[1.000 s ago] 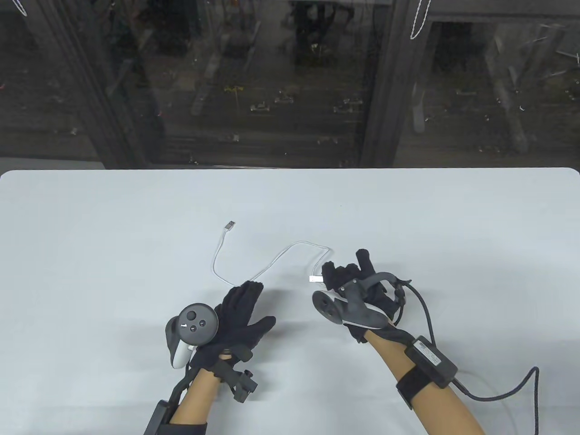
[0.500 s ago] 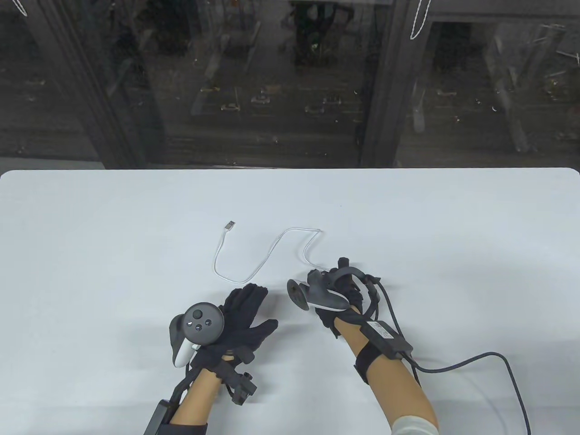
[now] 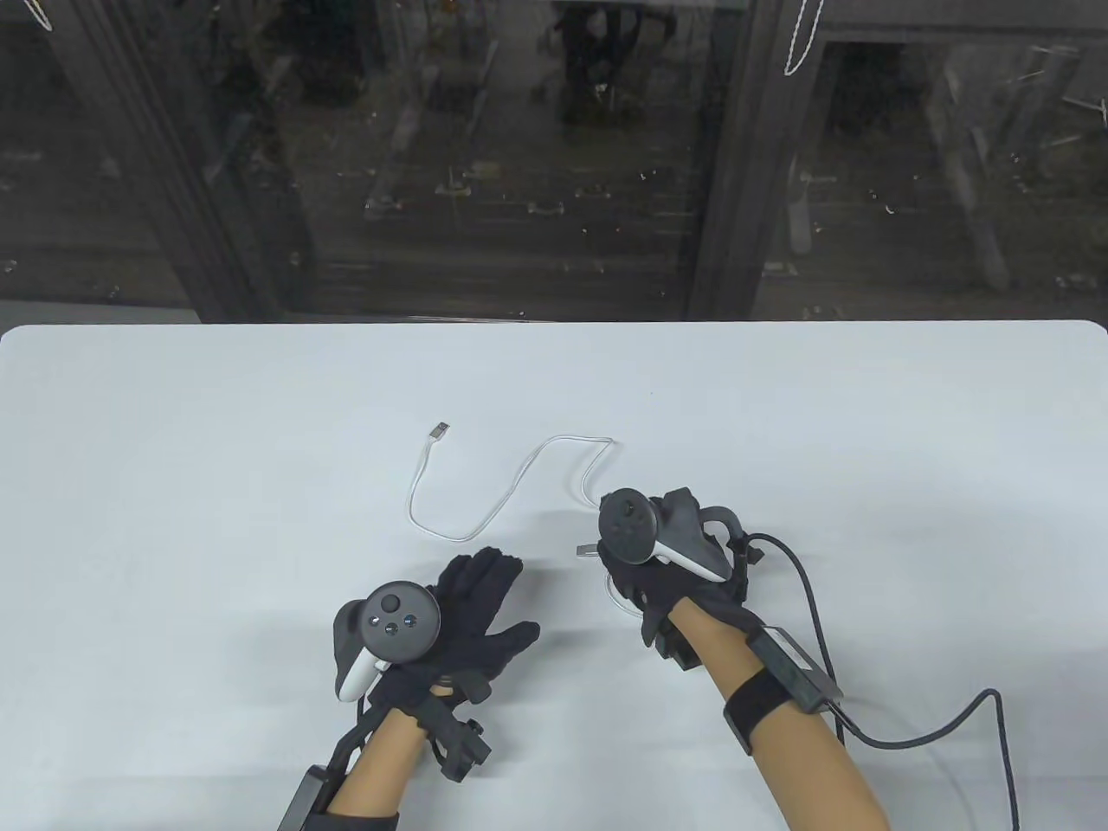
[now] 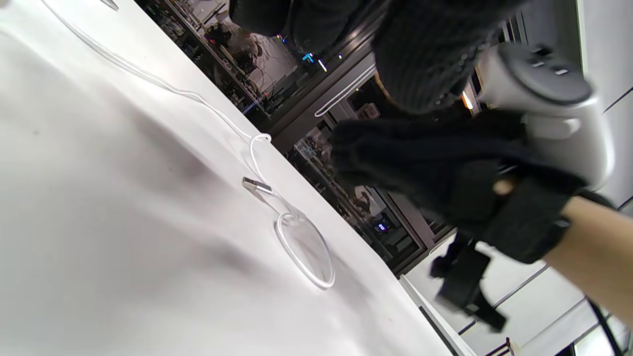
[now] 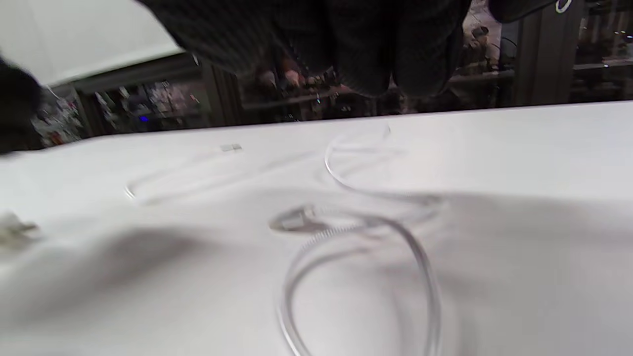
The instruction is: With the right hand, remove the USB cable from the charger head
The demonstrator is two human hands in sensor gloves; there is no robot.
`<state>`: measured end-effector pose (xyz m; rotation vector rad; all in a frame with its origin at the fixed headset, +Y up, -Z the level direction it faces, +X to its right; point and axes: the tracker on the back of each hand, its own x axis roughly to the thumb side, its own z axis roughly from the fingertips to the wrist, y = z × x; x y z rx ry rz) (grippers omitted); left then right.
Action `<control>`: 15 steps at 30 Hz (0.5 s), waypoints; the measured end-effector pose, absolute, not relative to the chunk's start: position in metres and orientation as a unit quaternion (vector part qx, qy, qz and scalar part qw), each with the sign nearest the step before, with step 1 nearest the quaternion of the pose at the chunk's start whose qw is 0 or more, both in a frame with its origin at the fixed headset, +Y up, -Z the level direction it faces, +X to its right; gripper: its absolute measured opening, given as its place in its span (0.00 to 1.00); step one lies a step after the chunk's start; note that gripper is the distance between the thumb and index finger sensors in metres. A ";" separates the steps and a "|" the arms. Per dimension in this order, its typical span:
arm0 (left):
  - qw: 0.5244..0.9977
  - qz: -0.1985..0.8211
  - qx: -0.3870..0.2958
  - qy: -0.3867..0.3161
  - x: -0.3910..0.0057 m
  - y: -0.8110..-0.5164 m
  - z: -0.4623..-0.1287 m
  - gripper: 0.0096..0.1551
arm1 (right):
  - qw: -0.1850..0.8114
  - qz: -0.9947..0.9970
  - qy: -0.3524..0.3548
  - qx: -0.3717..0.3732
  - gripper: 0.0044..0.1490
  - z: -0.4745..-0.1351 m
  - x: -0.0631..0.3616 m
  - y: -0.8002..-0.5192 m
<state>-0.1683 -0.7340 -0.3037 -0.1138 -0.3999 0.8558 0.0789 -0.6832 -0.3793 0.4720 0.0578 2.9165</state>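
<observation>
A thin white USB cable (image 3: 519,476) lies in curves on the white table (image 3: 173,433). One plug (image 3: 440,429) lies far left. The other plug (image 3: 584,550) lies free on the table at the left edge of my right hand (image 3: 628,582), with a small loop of cable behind it, as the left wrist view (image 4: 257,186) and right wrist view (image 5: 296,220) show. My right hand hovers palm down over that loop and holds nothing. My left hand (image 3: 485,589) lies flat, fingers stretched. The charger head does not show plainly; a blurred white thing (image 5: 15,232) sits at the right wrist view's left edge.
The table's far edge (image 3: 554,325) meets dark glass. A black lead (image 3: 952,727) runs from my right forearm across the table's right front. Bare tabletop lies left and right of the hands.
My right hand held the plug a second ago. It has since swung left, turned palm down and let go; the plug now lies on the table. The left hand barely moved.
</observation>
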 end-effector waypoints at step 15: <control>0.910 0.349 -0.082 -0.211 -0.161 -0.741 -0.297 0.50 | 0.253 0.921 0.051 0.291 0.50 -0.287 0.096 -0.712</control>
